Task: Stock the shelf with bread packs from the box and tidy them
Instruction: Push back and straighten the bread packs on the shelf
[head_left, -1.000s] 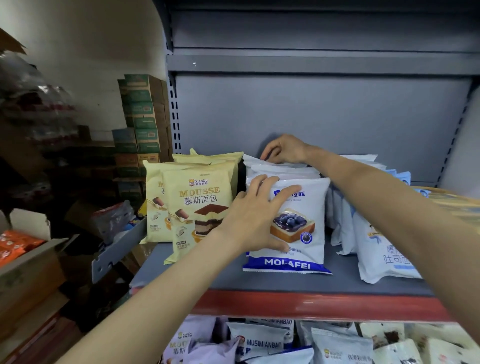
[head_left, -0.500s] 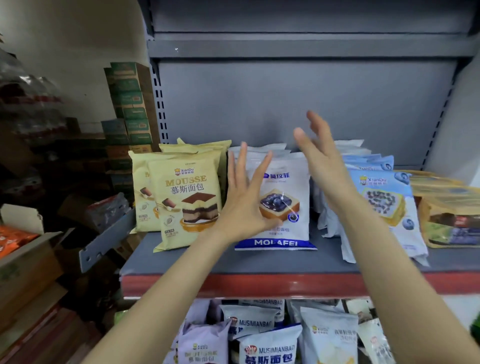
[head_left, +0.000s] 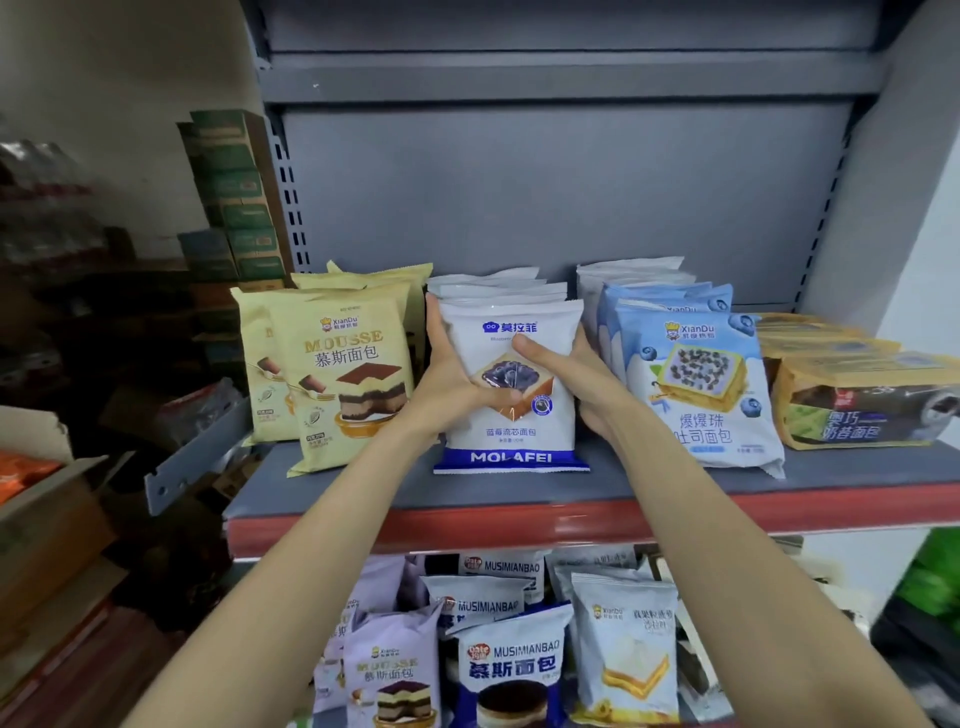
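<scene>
Both hands clasp the front white MOLAFEI pack (head_left: 511, 384), a glossy, pillow-shaped plastic bag with crimped top and bottom seams and a dark blue band along its foot, which stands upright on the grey shelf (head_left: 519, 486) at the head of a row of identical white packs. The left hand (head_left: 457, 376) curls round the pack's left edge, thumb lying across the printed blueberry toast; the right hand (head_left: 574, 374) grips the right edge, thumb pressed onto the front film, which dimples slightly under it. Just left stand pale yellow mousse packs (head_left: 345, 384), matte and flat-faced, leaning a little. Just right stand light blue toast packs (head_left: 696, 384), smooth and puffy, and beyond them lie orange-brown packs (head_left: 862, 405) stacked flat. The shelf is painted metal with a shiny red front strip (head_left: 571, 522) and a perforated upright. Below, more soft film bags crowd the lower shelf (head_left: 514, 654). At far left sits an open cardboard box (head_left: 47, 519).
</scene>
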